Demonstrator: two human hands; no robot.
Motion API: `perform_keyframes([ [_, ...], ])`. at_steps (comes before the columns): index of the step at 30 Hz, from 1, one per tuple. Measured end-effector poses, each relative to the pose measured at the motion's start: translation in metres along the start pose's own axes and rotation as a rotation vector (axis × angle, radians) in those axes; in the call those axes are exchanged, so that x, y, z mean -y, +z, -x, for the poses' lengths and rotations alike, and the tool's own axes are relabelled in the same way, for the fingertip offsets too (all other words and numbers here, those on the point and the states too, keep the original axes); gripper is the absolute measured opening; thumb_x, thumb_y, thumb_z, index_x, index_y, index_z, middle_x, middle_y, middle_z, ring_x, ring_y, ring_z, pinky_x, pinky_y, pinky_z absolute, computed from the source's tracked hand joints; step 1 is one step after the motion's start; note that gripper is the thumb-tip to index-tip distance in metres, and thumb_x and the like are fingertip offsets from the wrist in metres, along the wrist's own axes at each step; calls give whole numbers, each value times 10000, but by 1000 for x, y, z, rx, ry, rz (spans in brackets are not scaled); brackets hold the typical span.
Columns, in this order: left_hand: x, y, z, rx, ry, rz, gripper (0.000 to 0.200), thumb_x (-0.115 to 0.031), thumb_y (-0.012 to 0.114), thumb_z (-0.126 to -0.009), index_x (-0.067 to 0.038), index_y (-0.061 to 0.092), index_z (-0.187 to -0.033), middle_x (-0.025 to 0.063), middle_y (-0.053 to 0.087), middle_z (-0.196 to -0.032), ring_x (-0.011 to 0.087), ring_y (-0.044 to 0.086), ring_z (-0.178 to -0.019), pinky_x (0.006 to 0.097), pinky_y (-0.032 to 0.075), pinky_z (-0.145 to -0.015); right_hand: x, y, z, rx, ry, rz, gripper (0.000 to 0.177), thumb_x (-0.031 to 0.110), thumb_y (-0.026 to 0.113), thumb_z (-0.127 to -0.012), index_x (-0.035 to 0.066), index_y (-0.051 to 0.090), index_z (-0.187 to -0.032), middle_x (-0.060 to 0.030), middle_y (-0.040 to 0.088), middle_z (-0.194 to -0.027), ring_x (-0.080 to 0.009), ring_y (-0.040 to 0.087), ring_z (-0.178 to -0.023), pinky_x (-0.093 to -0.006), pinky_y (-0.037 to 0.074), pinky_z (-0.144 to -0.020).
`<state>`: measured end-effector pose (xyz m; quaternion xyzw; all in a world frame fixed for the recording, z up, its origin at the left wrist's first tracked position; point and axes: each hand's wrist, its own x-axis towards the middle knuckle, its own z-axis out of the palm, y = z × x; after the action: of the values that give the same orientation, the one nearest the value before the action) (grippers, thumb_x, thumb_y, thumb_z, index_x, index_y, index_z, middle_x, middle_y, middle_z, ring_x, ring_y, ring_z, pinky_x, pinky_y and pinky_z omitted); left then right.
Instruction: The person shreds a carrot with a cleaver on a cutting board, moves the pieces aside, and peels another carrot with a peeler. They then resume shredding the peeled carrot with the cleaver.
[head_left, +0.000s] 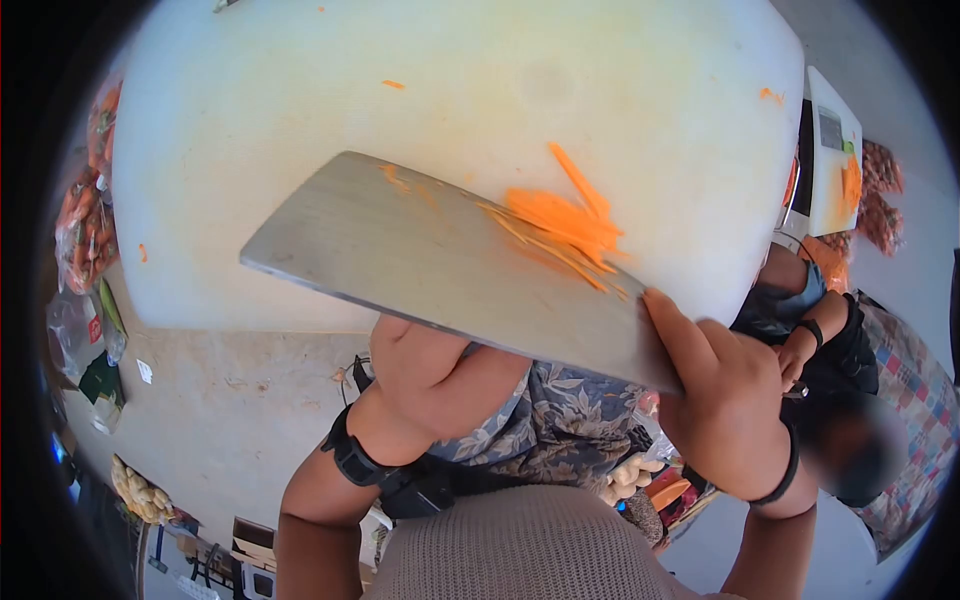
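A broad cleaver [440, 270] lies tilted across the near edge of a large white cutting board [300, 80], its flat face up with orange shreds stuck to it. My right hand [725, 390] is closed round its handle end, index finger along the blade. Under the blade's near edge is my left hand [440, 375]; the blade hides its fingertips, so I cannot make out what they do. Thin orange slices [565, 220] are piled on the board against the blade's far edge, and one longer strip points away from the pile.
Bags of carrots [85, 235] stand left of the board. At the right sits a co-worker [850, 350] beside another board [835, 190] with orange pieces. More bags [880, 220] lie beyond it. A bag of pale vegetables [140, 492] is on the floor at the lower left.
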<state>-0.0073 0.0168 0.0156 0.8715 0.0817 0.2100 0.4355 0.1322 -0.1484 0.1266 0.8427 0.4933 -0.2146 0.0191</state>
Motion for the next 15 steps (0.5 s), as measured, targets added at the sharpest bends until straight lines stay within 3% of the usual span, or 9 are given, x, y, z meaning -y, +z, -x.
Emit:
perform_keyframes([
  [3, -3, 0, -8, -34, 43, -58, 206, -13, 724, -719, -37, 717, -924, 103, 634, -1020, 303, 609, -935, 365, 486, -817, 3, 8, -16, -51, -51, -65, 702, -61, 609, -498, 1, 599, -1198, -103, 498, -644, -281, 526, -535, -374, 426, -507],
  [5, -6, 0, -14, -96, -32, 105, 243, 41, 716, -712, 10, 685, -950, 130, 682, -967, 296, 652, -849, 337, 512, -745, 2, 7, -13, -89, -65, -58, 691, -64, 610, -511, 0, 598, -1199, -102, 489, -632, -277, 523, -528, -372, 421, -499],
  [8, -8, -1, -15, -97, -61, 76, 200, 15, 700, -731, 0, 690, -930, 123, 689, -948, 293, 660, -824, 347, 517, -721, 2, -10, -1, -24, -31, -86, 694, -71, 605, -515, -2, 595, -1205, -101, 493, -628, -284, 524, -527, -378, 427, -517],
  [10, -1, 3, -4, -105, -53, 148, 186, 0, 693, -733, -7, 692, -919, 120, 691, -926, 294, 660, -798, 348, 517, -703, -1, -17, 12, -76, -96, -51, 657, 20, 640, -531, 7, 617, -1187, -38, 443, -608, -197, 503, -471, -330, 411, -445],
  [15, 4, 3, 4, -76, 3, 128, 165, -42, 679, -733, -25, 699, -896, 118, 696, -870, 301, 662, -734, 352, 518, -660, -1, -26, 35, 18, -5, -37, 714, 21, 630, -498, 4, 611, -1211, -43, 439, -608, -211, 488, -474, -342, 397, -451],
])
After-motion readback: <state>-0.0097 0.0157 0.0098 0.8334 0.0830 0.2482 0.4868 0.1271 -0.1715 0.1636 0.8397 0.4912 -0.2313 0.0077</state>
